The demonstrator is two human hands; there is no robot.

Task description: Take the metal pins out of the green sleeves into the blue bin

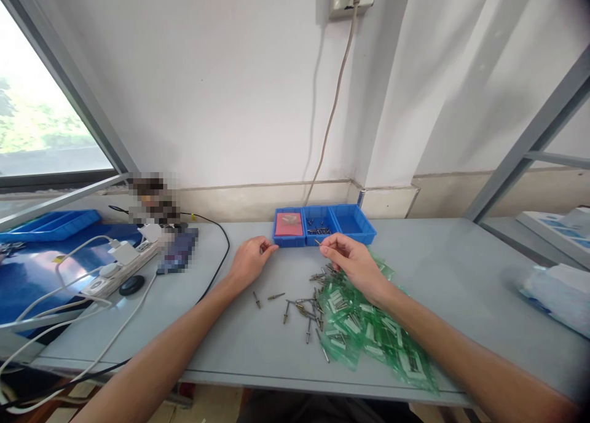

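Note:
My right hand pinches a small brass-coloured metal pin between thumb and forefinger, just in front of the middle blue bin. My left hand is closed near the left blue bin, thumb pointing right; whether anything is in its fingers I cannot make out. Below and between the hands, several loose metal pins with thicker collars lie scattered on the grey table. Beneath my right wrist spreads a pile of green plastic bags with similar pins and white labels inside.
A red piece lies in the left bin, and small metal parts lie in the middle one. The right bin adjoins them. At left are a power strip, cables and a blue tray. A white package sits far right.

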